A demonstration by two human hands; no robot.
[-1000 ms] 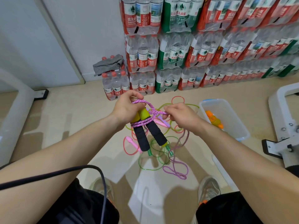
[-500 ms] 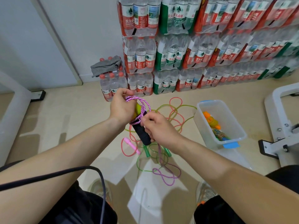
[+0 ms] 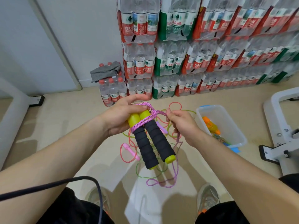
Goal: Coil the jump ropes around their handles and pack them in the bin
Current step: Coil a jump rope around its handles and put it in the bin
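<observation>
So I have the left hand [image 3: 119, 118] clamped round the yellow tops of both handles [image 3: 155, 139] to pin them together, the right hand [image 3: 182, 125] just beside it pinching the purple rope [image 3: 159, 112] taut for wrapping, and the bin [image 3: 234, 125] waiting past the right hand.

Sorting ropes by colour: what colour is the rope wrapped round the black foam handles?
The rope is pink-purple braid; head view.

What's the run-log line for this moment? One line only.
step: coiling | left hand: grips both handles | right hand: pinches purple rope | bin: rope not yet in
</observation>
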